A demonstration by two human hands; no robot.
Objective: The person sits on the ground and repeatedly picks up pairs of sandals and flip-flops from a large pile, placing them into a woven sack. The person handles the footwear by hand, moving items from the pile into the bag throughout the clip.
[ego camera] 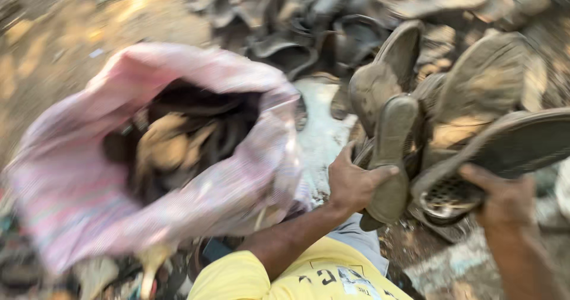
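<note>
My left hand (351, 186) grips a dusty grey-brown shoe sole (393, 135) that stands nearly upright. My right hand (504, 202) holds a dark flat sole (522, 145) with a perforated heel end, thumb on top. Between the two hands sits a bundle of several worn soles (475, 86), lifted together to the right of an open pink woven sack (225, 68). The sack's mouth faces me, and dark and tan soles (178, 142) lie inside it. The picture is blurred by motion.
A heap of dark old sandals and straps (309, 21) lies on the ground behind the sack. Sandy dirt ground (65, 32) spreads at the upper left. A pale flat scrap (320, 128) lies between sack and bundle. My yellow shirt sleeve (249, 276) fills the bottom centre.
</note>
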